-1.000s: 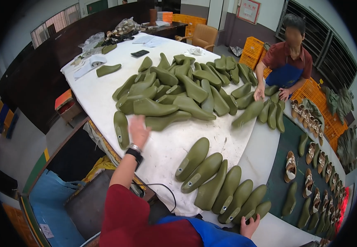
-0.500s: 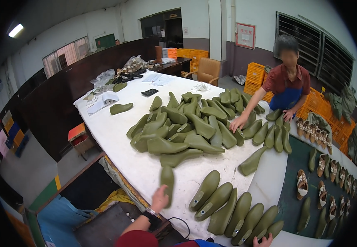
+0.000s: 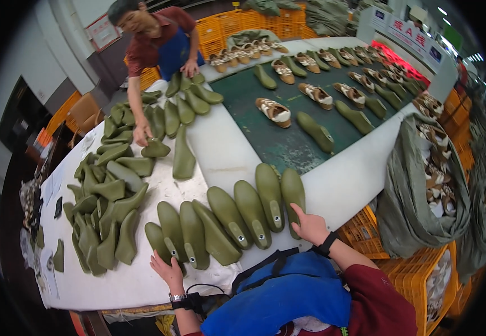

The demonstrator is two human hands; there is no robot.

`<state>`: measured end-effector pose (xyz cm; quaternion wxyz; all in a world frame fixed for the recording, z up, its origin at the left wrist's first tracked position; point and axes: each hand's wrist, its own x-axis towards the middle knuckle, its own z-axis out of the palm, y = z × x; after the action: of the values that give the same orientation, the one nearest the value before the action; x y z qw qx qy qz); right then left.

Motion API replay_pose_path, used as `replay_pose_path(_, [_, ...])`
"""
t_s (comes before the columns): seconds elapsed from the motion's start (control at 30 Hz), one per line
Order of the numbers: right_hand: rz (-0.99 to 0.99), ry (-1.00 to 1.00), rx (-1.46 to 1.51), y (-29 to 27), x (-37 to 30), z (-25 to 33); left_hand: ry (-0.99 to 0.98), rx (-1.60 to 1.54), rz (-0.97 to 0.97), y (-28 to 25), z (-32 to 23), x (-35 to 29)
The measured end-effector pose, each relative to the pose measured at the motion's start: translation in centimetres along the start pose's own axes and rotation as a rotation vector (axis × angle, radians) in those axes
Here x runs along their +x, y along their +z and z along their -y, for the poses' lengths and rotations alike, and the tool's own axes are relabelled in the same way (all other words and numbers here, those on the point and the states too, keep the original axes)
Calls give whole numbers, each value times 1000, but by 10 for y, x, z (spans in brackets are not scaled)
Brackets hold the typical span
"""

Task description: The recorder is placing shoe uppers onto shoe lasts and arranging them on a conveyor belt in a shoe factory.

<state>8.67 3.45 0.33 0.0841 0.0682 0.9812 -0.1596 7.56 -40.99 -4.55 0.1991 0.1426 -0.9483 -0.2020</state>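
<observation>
In front of me stands a row of several olive-green shoe lasts, most with a round metal-lined hole near the heel end. My left hand, fingers apart, touches the heel end of the leftmost last. At the row's other end, my right hand rests against the side of the rightmost last, its index finger and thumb stretched out. A large jumbled pile of lasts lies to the left on the white table cover. One single last lies beyond the row.
Across the table a person has a hand on a last beside the pile. Brown-and-white shoes and lasts stand on the dark green surface. A grey-green sack of shoes sits by orange crates on the right.
My view has swung to the right. The last that was in my left hand now stands at the row's left end, with my fingers spread against it. My right hand remains at the right end.
</observation>
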Motion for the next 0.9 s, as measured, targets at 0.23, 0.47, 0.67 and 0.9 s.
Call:
replay_pose_path(0.23, [66, -86, 66, -16, -2, -40, 428, -198, 216, -14, -141, -48])
replay_pose_path(0.47, [47, -164, 302, -46, -9, -124, 755, -330, 589, 5, -264, -76])
replay_pose_path(0.67, [-765, 382, 127, -178, -61, -309, 935, -218, 775, 38, -327, -93])
replay_pose_path(0.9, [-682, 932, -277, -174, -125, -515, 1077, -319, 797, 57, -425, -110])
